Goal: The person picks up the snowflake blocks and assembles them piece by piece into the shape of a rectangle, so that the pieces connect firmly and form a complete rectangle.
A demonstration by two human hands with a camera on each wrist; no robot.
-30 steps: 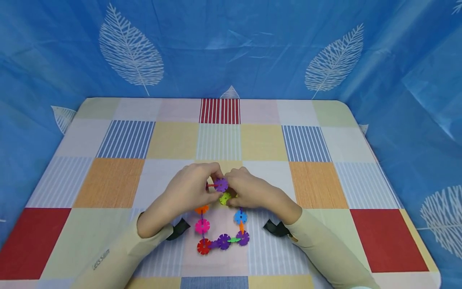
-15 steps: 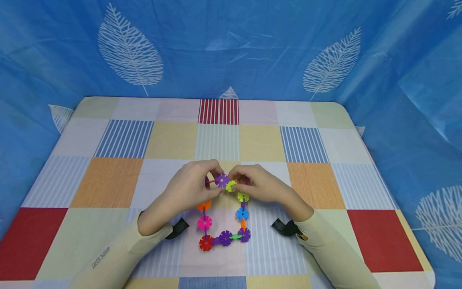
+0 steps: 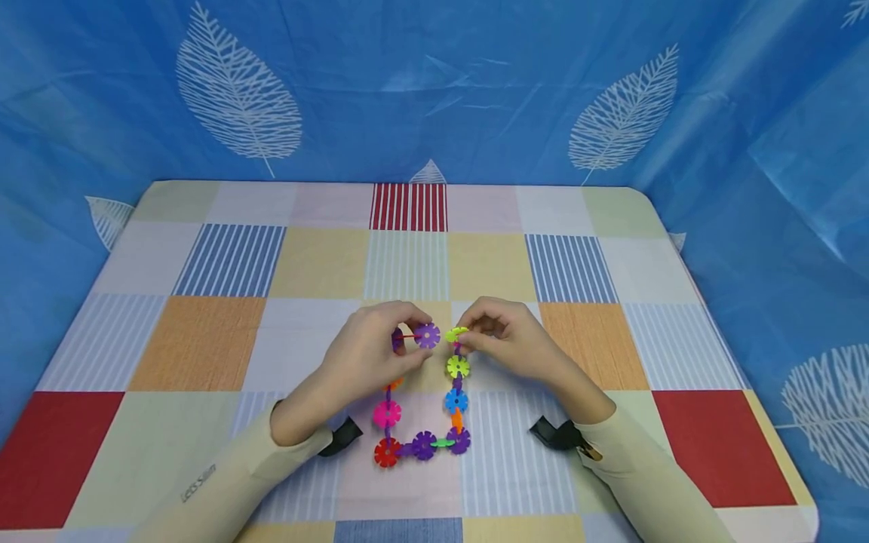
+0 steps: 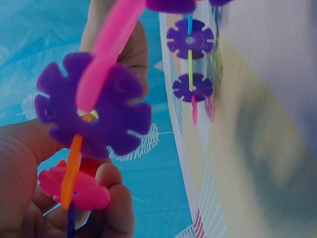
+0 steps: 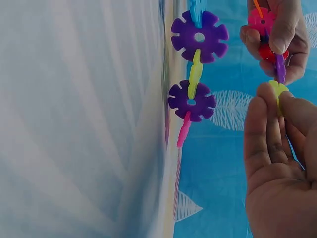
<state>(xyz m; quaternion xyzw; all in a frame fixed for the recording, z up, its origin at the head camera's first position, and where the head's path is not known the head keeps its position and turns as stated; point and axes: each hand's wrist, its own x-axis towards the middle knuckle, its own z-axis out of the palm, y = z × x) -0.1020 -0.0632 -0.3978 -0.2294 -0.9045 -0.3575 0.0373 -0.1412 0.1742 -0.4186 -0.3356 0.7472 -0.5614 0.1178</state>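
Note:
Notched plastic interlocking discs form a colourful, roughly square chain, its lower side marked by a red disc [image 3: 387,452] and purple disc [image 3: 424,445]. My left hand [image 3: 373,347] grips the chain's upper left end between thumb and fingers; a purple disc [image 3: 428,335] sticks out at the fingertips. Pink [image 5: 261,21] and red discs lie among these fingers in the right wrist view. Opposite, my right hand [image 3: 512,335] pinches a yellow-green disc [image 3: 456,334] on the upper right end. A narrow gap separates the two ends in the head view. Left fingers partly hide the upper left discs.
A patchwork-patterned cloth [image 3: 326,264] covers the table. Blue curtains [image 3: 434,90] with white leaf prints enclose its back and sides. Black straps [image 3: 557,434] hang at both wrists.
My right hand has moved right with the yellow-green disc, away from the purple disc it overlapped half a second ago. My left hand keeps its grip and shifts slightly right.

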